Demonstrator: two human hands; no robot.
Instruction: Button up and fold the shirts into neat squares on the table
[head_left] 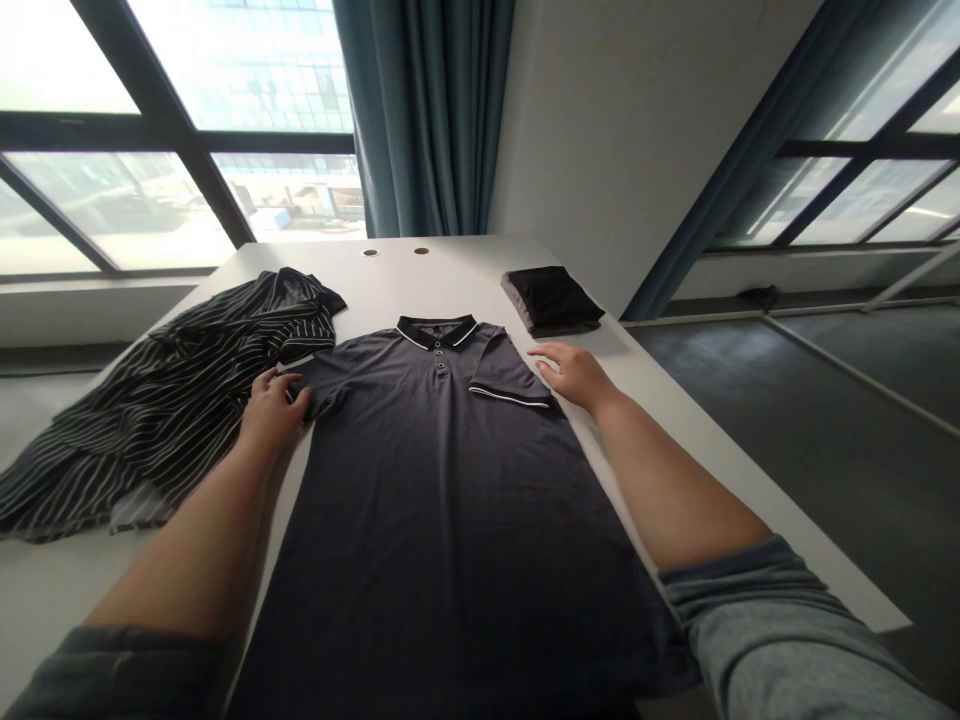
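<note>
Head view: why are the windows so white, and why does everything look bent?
In the head view, the windows glare almost white from bright daylight; the wide lens curves the edges, so the white table seems to slant and the right forearm looks huge; the dark polo shirt looks darker in its shadowed middle.

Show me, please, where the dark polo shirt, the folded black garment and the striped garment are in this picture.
Dark polo shirt (442, 500): head view, chest below the placket.
Folded black garment (551, 298): head view, top face.
Striped garment (161, 420): head view, crumpled middle.
</note>
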